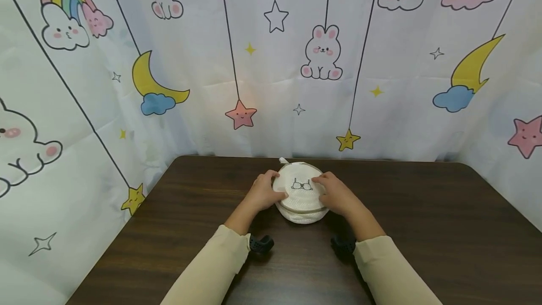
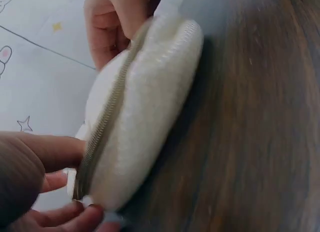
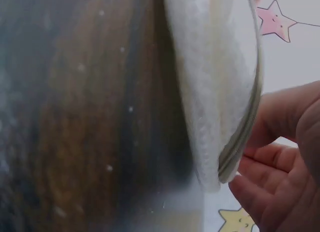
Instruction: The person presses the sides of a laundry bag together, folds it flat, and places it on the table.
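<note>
A round white mesh laundry bag (image 1: 300, 199) with a zipper round its side lies on the dark table. On its lid is a small dark line drawing that looks like glasses. My left hand (image 1: 266, 191) holds the bag's left edge, thumb toward the near side and fingers toward the back. At the opposite edge my right hand (image 1: 336, 194) grips the rim, with fingertips on the lid. The zipper (image 2: 107, 109) runs along the side in the left wrist view and appears drawn together there. Thumb and fingers meet round the bag's edge (image 3: 225, 157) in the right wrist view.
The brown wooden table (image 1: 190, 229) extends to both sides and toward me. Behind it hangs a white curtain (image 1: 271, 69) printed with stars, moons, rabbits and rainbows. A white tab (image 1: 283, 160) sticks out at the bag's back, near the table's far edge. Each wrist wears a black device.
</note>
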The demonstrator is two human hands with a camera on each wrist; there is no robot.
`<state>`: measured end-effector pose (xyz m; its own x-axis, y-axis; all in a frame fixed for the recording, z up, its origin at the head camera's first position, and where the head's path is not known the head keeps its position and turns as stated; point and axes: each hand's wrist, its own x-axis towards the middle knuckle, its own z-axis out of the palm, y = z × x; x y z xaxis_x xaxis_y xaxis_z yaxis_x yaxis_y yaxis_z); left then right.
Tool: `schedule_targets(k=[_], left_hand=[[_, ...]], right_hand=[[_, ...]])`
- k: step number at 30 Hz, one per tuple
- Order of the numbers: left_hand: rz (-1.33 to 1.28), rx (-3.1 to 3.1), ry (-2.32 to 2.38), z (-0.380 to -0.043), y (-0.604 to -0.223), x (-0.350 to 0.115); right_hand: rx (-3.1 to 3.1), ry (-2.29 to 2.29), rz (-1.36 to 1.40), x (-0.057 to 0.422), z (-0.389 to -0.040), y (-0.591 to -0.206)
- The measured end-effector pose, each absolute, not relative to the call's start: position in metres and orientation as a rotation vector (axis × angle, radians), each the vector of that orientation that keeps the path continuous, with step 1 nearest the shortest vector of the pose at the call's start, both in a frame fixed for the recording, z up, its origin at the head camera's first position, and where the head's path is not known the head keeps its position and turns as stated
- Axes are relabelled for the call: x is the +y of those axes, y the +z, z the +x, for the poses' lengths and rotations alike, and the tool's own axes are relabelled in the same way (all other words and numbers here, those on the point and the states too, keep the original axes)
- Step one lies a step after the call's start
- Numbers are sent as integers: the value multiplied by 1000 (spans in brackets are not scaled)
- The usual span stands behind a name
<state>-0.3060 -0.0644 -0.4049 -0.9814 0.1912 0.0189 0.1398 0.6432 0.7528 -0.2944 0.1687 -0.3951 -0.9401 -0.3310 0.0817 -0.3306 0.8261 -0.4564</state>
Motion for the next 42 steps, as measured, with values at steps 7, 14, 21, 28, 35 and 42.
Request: schedule_targets(k=[7, 14, 21, 28, 35, 42], left_hand=[[478, 2954, 1163, -304, -397, -66], [469, 2848, 1011, -302, -398, -67], [383, 2926, 878, -297, -400, -58], [317, 2951, 762, -298, -400, -52], [305, 2939, 702, -301, -399, -49], [308, 2964, 658, -302, -399, -46]], right_hand=[[2912, -874, -546, 172, -292, -391], [2883, -881, -575, 170, -290, -391], [2923, -857, -552, 164, -292, -402], [2899, -846, -514, 162, -293, -405], [2896, -780, -512, 160, -291, -400], [2900, -755, -458, 160, -291, -400]])
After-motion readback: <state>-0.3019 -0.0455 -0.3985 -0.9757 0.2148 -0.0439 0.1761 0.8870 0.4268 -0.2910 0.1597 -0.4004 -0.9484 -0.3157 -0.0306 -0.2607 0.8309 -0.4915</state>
